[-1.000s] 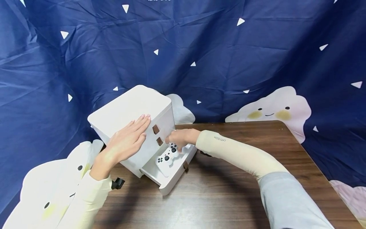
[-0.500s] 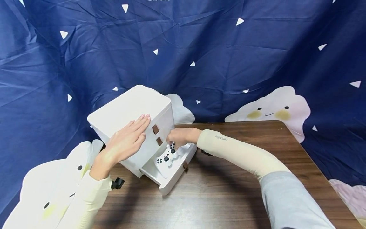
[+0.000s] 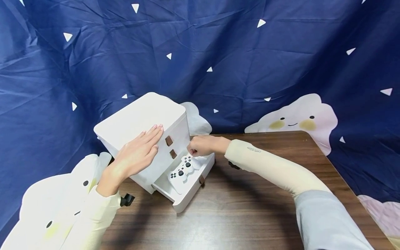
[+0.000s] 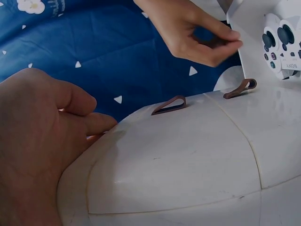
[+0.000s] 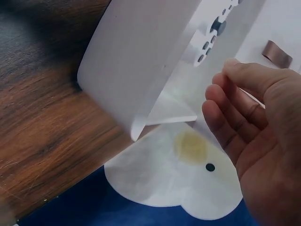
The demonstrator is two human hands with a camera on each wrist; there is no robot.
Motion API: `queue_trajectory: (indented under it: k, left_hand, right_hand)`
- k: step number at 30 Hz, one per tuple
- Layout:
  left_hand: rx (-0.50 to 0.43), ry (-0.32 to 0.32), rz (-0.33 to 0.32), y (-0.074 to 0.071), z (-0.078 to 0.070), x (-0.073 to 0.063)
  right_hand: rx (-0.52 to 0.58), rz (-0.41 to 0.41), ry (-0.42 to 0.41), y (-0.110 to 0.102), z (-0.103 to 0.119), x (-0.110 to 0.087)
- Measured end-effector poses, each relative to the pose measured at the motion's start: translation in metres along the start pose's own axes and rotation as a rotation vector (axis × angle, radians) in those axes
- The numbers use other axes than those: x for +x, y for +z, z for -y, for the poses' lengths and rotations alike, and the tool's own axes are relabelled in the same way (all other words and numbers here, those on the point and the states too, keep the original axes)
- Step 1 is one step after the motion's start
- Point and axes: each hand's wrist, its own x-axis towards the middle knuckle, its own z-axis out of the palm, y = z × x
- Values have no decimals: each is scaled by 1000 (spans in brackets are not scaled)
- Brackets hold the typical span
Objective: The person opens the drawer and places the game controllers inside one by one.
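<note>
A white game controller (image 3: 181, 174) with black sticks lies in the pulled-out bottom drawer (image 3: 184, 203) of a small white cabinet (image 3: 140, 119). My left hand (image 3: 137, 156) rests flat on the cabinet top near its front edge, fingers straight. Above the drawer's far end hovers my right hand (image 3: 204, 145), close to the controller but apart from it. In the right wrist view, the fingers of this right hand (image 5: 263, 108) are loosely bent with nothing between them. The left wrist view shows the controller (image 4: 284, 44) beyond the cabinet front.
Two brown pull tabs (image 3: 169, 140) mark the closed upper drawers, and another tab (image 3: 201, 179) is on the open drawer's front. A brown wooden table (image 3: 250, 208) carries the cabinet. Dark blue cloth (image 3: 218, 52) with white triangles and clouds hangs behind.
My right hand has lifted off the controller's far end and drawn slightly up and right, its fingers bending inward. The controller stays in the drawer. My left hand keeps its place.
</note>
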Motion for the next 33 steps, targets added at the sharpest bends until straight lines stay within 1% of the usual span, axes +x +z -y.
queue_trajectory:
  k: [3,6,10,14,18,25,29,33]
  left_hand:
    - [1,2,3,0,0,-1]
    - [6,5,1,1,0,-2]
    - [7,6,-4,1,1,-3]
    - [6,6,-9,0,1,-3]
    - [7,11,-11,1,0,-2]
    - [-1,9,-4,1,0,-3]
    - [2,5,-6,0,-1,-3]
    - [5,7,-7,0,-2,-3]
  right_hand:
    - [45,-48,-12,-1,-3,-10]
    - [100,-74,-14,-1,-5,-21]
    - [186,-77,25,1,-9,-33]
    - [230,-91,69,1,-10,-49]
    - [275,-117,89,7,-7,-64]
    - [382,-204,96,31,5,-83]
    - [431,-228,113,50,13,-89]
    - [478,-263,153,69,22,-93]
